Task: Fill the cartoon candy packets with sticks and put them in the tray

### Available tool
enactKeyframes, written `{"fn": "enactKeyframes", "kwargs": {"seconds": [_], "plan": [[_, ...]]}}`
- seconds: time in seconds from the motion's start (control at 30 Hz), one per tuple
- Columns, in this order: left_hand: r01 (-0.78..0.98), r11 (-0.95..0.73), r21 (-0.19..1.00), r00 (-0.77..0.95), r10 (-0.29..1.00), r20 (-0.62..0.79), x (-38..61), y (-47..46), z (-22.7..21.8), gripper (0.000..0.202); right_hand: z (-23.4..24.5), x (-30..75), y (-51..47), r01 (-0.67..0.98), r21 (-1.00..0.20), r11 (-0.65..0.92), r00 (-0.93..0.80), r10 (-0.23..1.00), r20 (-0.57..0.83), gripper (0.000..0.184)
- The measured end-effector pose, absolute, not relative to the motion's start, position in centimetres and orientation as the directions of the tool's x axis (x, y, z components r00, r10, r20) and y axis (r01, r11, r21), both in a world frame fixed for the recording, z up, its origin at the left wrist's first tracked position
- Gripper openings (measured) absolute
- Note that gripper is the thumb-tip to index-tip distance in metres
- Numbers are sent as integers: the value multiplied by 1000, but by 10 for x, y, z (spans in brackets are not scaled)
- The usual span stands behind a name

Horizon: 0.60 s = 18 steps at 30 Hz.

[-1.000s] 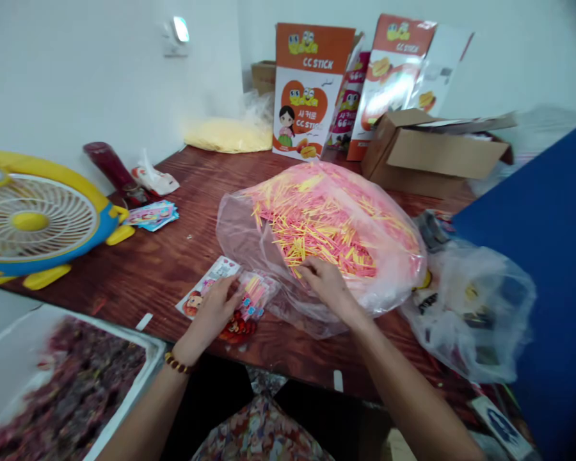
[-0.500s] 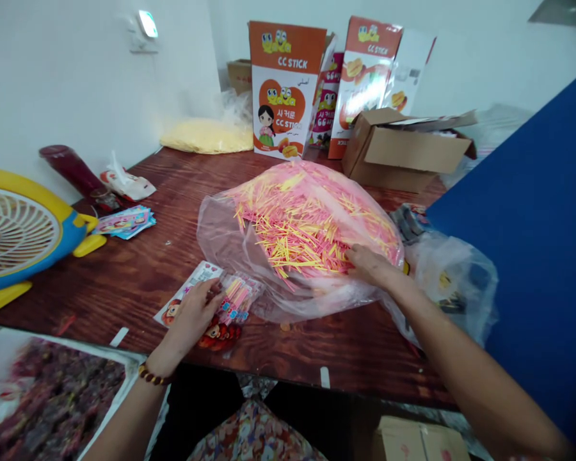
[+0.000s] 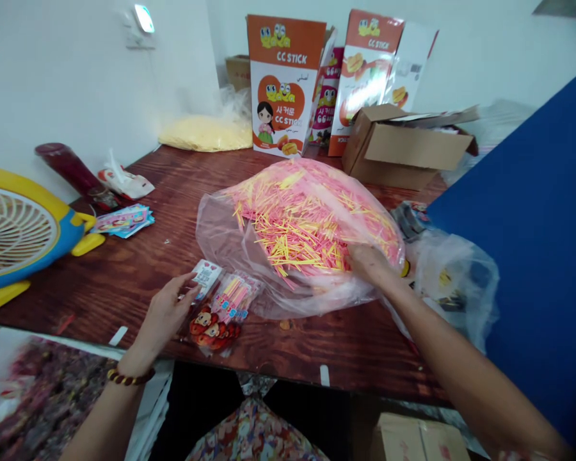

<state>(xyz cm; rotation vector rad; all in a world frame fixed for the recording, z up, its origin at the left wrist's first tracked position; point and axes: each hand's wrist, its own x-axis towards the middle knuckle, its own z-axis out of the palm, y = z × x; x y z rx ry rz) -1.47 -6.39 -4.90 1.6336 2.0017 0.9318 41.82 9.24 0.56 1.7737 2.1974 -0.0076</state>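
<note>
While the right hand (image 3: 367,264) reaches into the near right side of the large clear bag (image 3: 216,227), its fingers are lost among pink and yellow sticks (image 3: 297,240), so I cannot tell whether they grasp any. The bag sits on the dark red wooden table (image 3: 288,349), its mouth spread toward the person and its loose plastic fanning out to the left of the sticks.

The left hand (image 3: 166,314) is to the near left of the bag, palm down, with thumb and fingers parted and loosely curved, clenched on nothing that shows. Its fingertips are at the edge of a white printed packet (image 3: 207,275) with hearts on it; whether they press on it is unclear. Just beside that, between the left hand and the bag, lies a clear packet (image 3: 230,298) with a row of pink and yellow sticks inside and red-haired cartoon figures at its near end. A beaded bracelet (image 3: 129,378) circles the left wrist.

Well to the left of the bag are a yellow and blue fan (image 3: 14,221), a fanned pile of printed sleeves (image 3: 127,221) and a tissue pack (image 3: 125,179). Behind the bag, a tall orange and white carton (image 3: 281,89) stands upright, with a bag of pale yellow contents (image 3: 204,133) to the far left. A brown cardboard box (image 3: 408,153), flaps raised, is behind the bag to the right, and a crumpled clear bag (image 3: 465,275) lies on its right side.
</note>
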Motion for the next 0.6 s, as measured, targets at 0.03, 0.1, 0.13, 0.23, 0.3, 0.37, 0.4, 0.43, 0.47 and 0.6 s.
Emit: {"fn": "enactKeyframes", "kwargs": {"seconds": [0.03,0.1,0.13,0.23,0.3,0.37,0.4,0.43,0.47,0.6], "plan": [[701,105,705,-248,963,104,-16,-64,-49,53,6,416,93,960,196,202,-152,958,-242,37],[696,121,708,-263,960,94,-18,-66,-49,54,5,411,92,966,202,162,-112,965,-238,37],[695,129,707,-272,958,92,-19,-66,-49,54,4,408,91,967,203,151,-100,966,-238,37],[705,142,695,-288,953,97,-22,-67,-51,53,0,399,87,969,208,131,-82,970,-228,40],[712,148,687,-290,952,96,-24,-68,-52,53,-3,395,83,971,208,119,-73,974,-215,39],[709,154,688,-295,951,91,-26,-68,-52,53,-7,394,80,973,204,111,-68,976,-205,37],[706,159,691,-299,950,87,-28,-67,-52,53,-10,395,80,979,176,105,-70,979,-191,37],[704,164,691,-304,949,85,-30,-67,-52,53,-12,397,80,987,128,97,-74,983,-169,36],[708,168,686,-308,948,85,-32,-66,-52,53,-15,398,81,994,66,91,-81,986,-143,34],[816,220,535,-318,943,96,-42,-60,-54,53,-25,408,89,976,-166,140,-150,987,-52,24]]}}
